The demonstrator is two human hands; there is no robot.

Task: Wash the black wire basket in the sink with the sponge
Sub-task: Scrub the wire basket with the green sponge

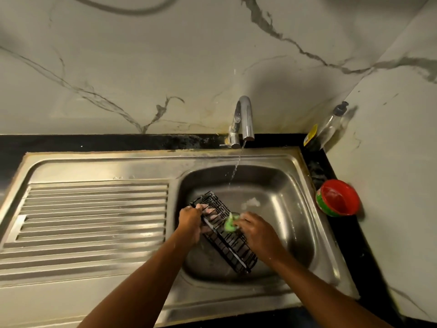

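Observation:
A long black wire basket (pixel 233 248) lies tilted inside the steel sink (pixel 295 209). My left hand (pixel 190 220) grips the basket's left rim near its far end, fingers curled through the wires. My right hand (pixel 256 230) holds a green sponge (pixel 229 223) and presses it against the basket's right side. A thin stream of water falls from the chrome tap (pixel 244 120) into the basin beyond the basket. A patch of foam (pixel 251 202) lies on the sink floor.
A ribbed steel draining board (pixel 94 216) spreads to the left of the basin. On the black counter at the right stand a red and green tub (pixel 338 197) and a clear pump bottle (pixel 331 126) in the corner. Marble walls close the back and right.

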